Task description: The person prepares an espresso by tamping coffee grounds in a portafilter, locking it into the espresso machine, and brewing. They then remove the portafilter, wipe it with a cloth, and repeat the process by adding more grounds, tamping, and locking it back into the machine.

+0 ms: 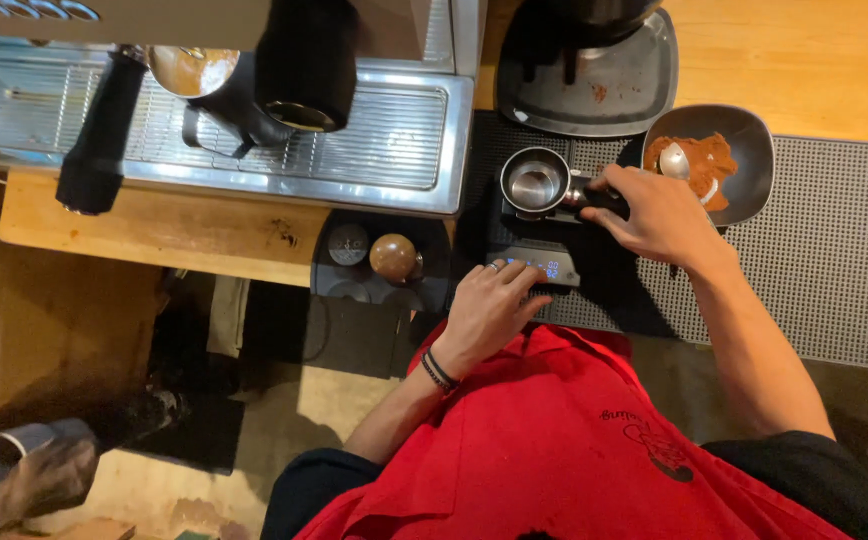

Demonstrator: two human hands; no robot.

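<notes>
One portafilter (537, 183), one scale (542, 266), one bowl (744, 140), one spoon (676, 160), two hands.

The right hand (659, 212) grips the black handle of an empty portafilter (536, 184) resting on a small scale (539, 262). The left hand (489, 305) touches the scale's lit display. A gray bowl (749, 135) of ground coffee sits just right.

A shiny silver portafilter basket (536, 183) with a black handle is sitting on a black scale (544, 262) that is glowing with blue digits. A dark grey bowl (749, 135) is holding rust-orange powder and a silver spoon (675, 160). A red apron (554, 440) is showing black print. A grey dotted mat (834, 250) is covering a tan wood counter (804, 60).
</notes>
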